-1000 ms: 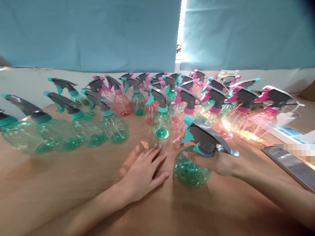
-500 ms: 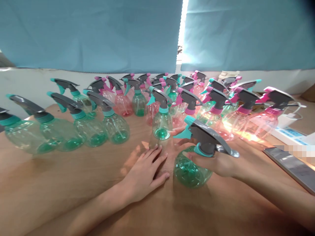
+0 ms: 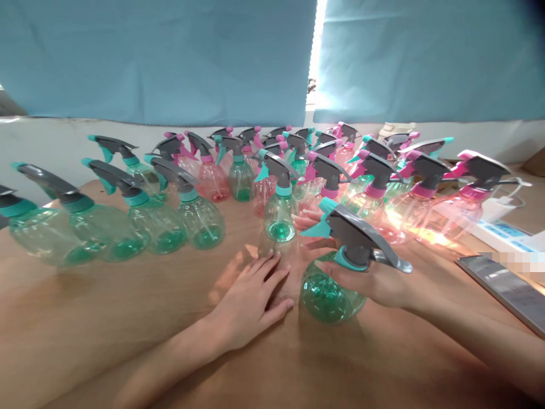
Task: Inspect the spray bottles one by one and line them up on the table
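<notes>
My right hand is closed round the upper body of a clear green spray bottle, just below its teal collar. The thumb lies across the near side, while some fingers reach out behind the bottle. Its grey head with a teal nozzle and trigger points left. Palm down on the wooden table, my left hand rests with fingers stretched out and nothing in it. Just beyond its fingertips stands another green spray bottle.
Several green spray bottles stand in a row at left. Pink ones and green ones crowd the back and right. At the right lie a phone and a white power strip. Blue blinds hang behind.
Fingers of my right hand behind the bottle have stretched out a little further, toward the upper left. The held spray bottle has shifted very slightly; my left hand has stayed put.
</notes>
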`<state>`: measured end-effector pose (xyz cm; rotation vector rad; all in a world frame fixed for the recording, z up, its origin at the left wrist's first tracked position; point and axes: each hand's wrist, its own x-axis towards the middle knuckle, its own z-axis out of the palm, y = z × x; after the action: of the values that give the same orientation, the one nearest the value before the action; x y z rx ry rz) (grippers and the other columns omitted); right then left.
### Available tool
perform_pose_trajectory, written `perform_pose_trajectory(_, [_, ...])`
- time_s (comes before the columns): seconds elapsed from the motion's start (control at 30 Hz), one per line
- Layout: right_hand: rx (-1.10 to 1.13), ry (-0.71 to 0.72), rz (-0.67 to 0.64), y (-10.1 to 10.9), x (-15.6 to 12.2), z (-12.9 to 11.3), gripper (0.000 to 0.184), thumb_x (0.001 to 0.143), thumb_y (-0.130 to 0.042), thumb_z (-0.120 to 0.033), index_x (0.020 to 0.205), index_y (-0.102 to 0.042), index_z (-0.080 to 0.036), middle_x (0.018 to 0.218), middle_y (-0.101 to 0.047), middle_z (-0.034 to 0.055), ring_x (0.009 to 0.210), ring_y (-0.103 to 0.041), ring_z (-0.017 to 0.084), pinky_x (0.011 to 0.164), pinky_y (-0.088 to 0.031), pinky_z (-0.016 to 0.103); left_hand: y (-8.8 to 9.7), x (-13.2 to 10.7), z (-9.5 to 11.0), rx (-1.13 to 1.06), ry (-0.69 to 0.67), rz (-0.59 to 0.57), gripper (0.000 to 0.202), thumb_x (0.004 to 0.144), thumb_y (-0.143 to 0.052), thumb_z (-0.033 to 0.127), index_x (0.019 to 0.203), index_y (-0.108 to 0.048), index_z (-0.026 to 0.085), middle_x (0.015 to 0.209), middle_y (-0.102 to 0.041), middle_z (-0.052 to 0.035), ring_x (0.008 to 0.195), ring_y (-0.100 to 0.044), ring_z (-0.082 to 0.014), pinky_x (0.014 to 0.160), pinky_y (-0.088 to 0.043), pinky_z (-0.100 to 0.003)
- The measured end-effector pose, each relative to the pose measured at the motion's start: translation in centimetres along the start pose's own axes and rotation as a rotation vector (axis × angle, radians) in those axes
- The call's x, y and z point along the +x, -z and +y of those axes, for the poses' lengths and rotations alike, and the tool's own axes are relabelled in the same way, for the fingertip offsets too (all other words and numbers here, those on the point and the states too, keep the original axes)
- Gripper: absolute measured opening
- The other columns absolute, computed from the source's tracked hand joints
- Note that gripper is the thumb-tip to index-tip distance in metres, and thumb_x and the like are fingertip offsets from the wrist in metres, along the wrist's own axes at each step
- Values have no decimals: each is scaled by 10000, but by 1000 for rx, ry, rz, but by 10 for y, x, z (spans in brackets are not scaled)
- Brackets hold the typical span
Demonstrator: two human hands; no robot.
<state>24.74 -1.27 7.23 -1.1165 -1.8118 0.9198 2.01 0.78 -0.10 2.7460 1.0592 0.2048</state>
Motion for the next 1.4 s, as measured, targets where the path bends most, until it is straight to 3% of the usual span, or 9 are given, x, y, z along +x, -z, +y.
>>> perform_pose_trajectory(0.23, [-33, -37, 37, 0, -2, 3, 481, 756, -573, -228, 1232, -607, -290, 1004, -745, 49, 973, -712, 274, 839, -593, 405, -1, 1, -1, -16, -1, 18, 535, 981, -471, 498, 1415, -467, 185, 1536, -361, -120, 1430, -277, -304, 1138, -273, -504])
perform_pose_trajectory(0.67, [3, 9, 33, 0, -2, -2, 369, 742, -564, -176, 1077, -667, -293, 863, -747, 11, 956, -719, 231, 871, -590, 350, -1, 0, 0, -15, 3, 13, 542, 982, -468, 506, 1422, -458, 189, 1545, -346, -109, 1433, -268, -306, 1140, -272, -500])
perform_pose_trajectory(0.97, [-38, -29, 27, -1, -2, -1, 337, 753, -578, -192, 1059, -667, -301, 962, -740, 17, 940, -719, 259, 843, -596, 358, 0, 1, 0, -7, -5, 8, 543, 984, -463, 504, 1420, -456, 179, 1533, -368, -116, 1432, -274, -295, 1140, -273, -494])
perform_pose_trajectory(1.17, [-22, -57, 47, -2, -2, -1, 323, 750, -560, -246, 1048, -671, -303, 911, -733, 33, 923, -724, 273, 756, -615, 341, 1, 0, 0, -45, -2, 29, 520, 975, -483, 493, 1406, -469, 203, 1529, -377, -104, 1423, -294, -305, 1136, -281, -499])
perform_pose_trajectory(1.4, [-14, -39, 6, 0, -1, -1, 380, 755, -561, -211, 1109, -654, -314, 961, -740, 5, 951, -722, 250, 868, -584, 347, 2, 1, 1, -26, 1, 15, 519, 978, -479, 490, 1414, -460, 209, 1530, -376, -103, 1427, -288, -296, 1136, -276, -491])
